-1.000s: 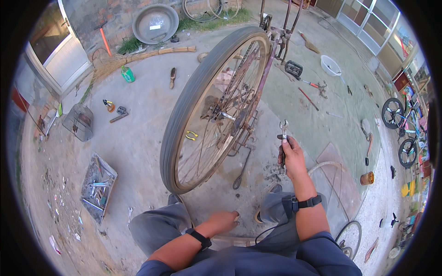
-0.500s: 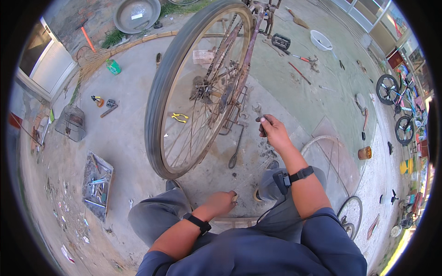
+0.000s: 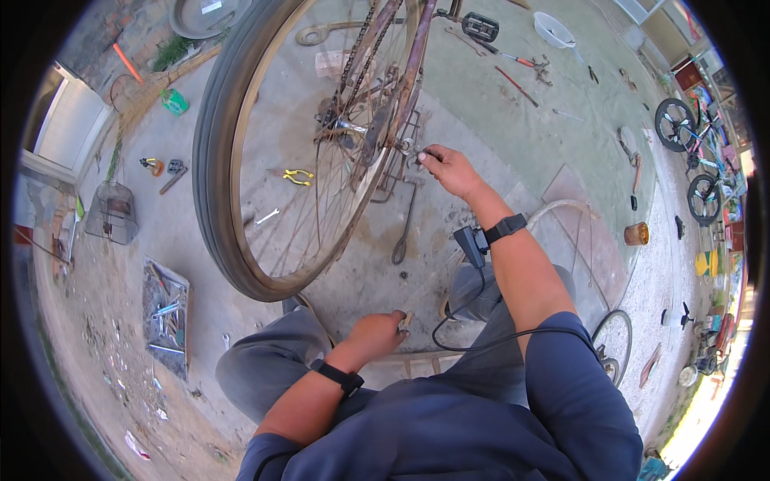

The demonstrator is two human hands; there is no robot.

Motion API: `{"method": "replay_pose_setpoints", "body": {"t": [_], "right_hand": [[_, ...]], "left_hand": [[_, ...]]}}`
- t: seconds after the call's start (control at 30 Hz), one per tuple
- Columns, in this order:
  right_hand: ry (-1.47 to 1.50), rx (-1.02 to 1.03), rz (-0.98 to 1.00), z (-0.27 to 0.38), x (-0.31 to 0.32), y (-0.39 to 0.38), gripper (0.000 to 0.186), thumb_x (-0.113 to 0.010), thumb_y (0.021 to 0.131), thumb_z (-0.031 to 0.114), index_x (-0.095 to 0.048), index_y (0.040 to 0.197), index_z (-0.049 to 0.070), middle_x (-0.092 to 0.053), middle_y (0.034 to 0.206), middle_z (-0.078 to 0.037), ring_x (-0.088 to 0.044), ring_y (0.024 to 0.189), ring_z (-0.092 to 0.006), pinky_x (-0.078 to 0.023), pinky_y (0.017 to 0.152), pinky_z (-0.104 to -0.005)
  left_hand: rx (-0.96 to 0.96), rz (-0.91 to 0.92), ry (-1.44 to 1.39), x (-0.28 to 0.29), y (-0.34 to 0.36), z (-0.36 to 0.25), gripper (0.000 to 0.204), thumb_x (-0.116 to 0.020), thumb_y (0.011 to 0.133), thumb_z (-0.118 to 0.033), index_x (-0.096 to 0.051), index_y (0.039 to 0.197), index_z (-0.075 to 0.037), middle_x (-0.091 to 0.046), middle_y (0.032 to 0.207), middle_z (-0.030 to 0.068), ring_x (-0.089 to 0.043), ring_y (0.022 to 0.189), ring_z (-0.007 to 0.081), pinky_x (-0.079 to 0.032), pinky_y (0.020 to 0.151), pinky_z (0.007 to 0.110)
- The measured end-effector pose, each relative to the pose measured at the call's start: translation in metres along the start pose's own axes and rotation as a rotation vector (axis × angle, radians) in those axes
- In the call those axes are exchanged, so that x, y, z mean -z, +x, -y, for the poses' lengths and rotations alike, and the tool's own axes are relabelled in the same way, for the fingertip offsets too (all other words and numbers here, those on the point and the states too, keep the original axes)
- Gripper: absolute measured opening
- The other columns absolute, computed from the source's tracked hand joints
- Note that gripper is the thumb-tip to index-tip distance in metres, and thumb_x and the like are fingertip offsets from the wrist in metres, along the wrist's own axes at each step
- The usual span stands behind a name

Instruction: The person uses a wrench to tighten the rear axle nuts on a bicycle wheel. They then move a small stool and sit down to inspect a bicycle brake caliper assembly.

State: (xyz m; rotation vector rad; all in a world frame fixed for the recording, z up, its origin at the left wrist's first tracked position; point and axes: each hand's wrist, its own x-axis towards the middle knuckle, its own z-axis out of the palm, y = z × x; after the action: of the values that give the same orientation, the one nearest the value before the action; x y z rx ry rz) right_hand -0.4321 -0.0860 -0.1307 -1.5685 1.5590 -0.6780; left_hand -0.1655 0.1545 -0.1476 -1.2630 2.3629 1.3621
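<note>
Before me stands a bicycle, its rear wheel (image 3: 215, 172) with a black tyre and rusty spokes. My right hand (image 3: 451, 171) is closed on a wrench (image 3: 409, 149), its jaw end at the axle end on the wheel's right side; whether it sits on a nut I cannot tell. The chain (image 3: 359, 60) and hub parts (image 3: 335, 120) lie beyond the spokes. Low over my lap, my left hand (image 3: 375, 333) is closed, with a small tan piece (image 3: 407, 322) showing at its fingertips; its kind is unclear.
Yellow-handled pliers (image 3: 297, 177) and a small wrench (image 3: 268, 216) lie on the concrete, seen through the spokes. A tool tray (image 3: 167, 317) is at left, near a wire basket (image 3: 112, 213). A looped metal rod (image 3: 399, 252) lies below the wheel. Right stand a rusty can (image 3: 636, 234) and another bicycle (image 3: 691, 160).
My right hand has moved forward and left, bringing the wrench up to the axle end. The view has shifted, so the wheel appears further left. My left hand stays low, still closed.
</note>
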Motion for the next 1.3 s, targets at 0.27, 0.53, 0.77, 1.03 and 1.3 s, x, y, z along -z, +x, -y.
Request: {"method": "replay_pose_setpoints", "body": {"t": [0.27, 0.53, 0.77, 1.03, 1.3], "right_hand": [[0.105, 0.009, -0.019, -0.007, -0.015, 0.008, 0.045, -0.062, 0.097, 0.043, -0.065, 0.116, 0.002, -0.069, 0.092, -0.012, -0.061, 0.084, -0.0221, -0.049, 0.080, -0.0346], [0.332, 0.093, -0.101, -0.017, -0.046, 0.012, 0.044, -0.061, 0.099, 0.045, -0.065, 0.103, 0.002, -0.052, 0.076, 0.003, -0.045, 0.072, -0.0084, -0.041, 0.065, -0.0259], [0.357, 0.158, -0.106, -0.020, -0.047, 0.015, 0.042, -0.060, 0.100, 0.045, -0.064, 0.097, 0.004, -0.049, 0.075, 0.004, -0.042, 0.073, -0.0081, -0.039, 0.066, -0.0254], [0.279, 0.150, -0.168, -0.022, -0.056, 0.013, 0.043, -0.057, 0.101, 0.046, -0.058, 0.094, 0.004, -0.049, 0.079, 0.002, -0.044, 0.077, -0.0113, -0.042, 0.071, -0.0278], [0.071, 0.146, -0.303, -0.018, -0.063, 0.005, 0.057, -0.050, 0.098, 0.058, -0.055, 0.091, 0.002, -0.060, 0.079, -0.022, -0.057, 0.079, -0.0449, -0.047, 0.070, -0.0455]], "left_hand": [[0.029, 0.027, -0.054, 0.003, 0.002, -0.002, 0.038, -0.066, 0.091, -0.029, -0.062, 0.120, -0.006, -0.073, 0.094, 0.0170, -0.067, 0.090, 0.0396, -0.052, 0.078, 0.048], [0.044, 0.038, -0.076, 0.009, 0.004, -0.005, 0.039, -0.066, 0.090, -0.028, -0.061, 0.122, -0.006, -0.073, 0.094, 0.0173, -0.067, 0.090, 0.0398, -0.052, 0.078, 0.048], [0.009, -0.059, -0.158, 0.016, 0.000, -0.007, 0.037, -0.066, 0.090, -0.026, -0.060, 0.119, -0.003, -0.070, 0.091, 0.0207, -0.066, 0.087, 0.0412, -0.051, 0.075, 0.050], [-0.141, -0.270, -0.189, 0.053, -0.015, -0.034, 0.037, -0.070, 0.088, -0.018, -0.061, 0.121, -0.005, -0.071, 0.098, 0.0157, -0.069, 0.087, 0.0338, -0.055, 0.076, 0.041], [-0.386, -1.071, -0.033, 0.119, -0.080, -0.044, 0.027, -0.071, 0.083, -0.006, -0.056, 0.106, -0.004, -0.066, 0.084, 0.0112, -0.063, 0.066, 0.0267, -0.051, 0.059, 0.036]]}}
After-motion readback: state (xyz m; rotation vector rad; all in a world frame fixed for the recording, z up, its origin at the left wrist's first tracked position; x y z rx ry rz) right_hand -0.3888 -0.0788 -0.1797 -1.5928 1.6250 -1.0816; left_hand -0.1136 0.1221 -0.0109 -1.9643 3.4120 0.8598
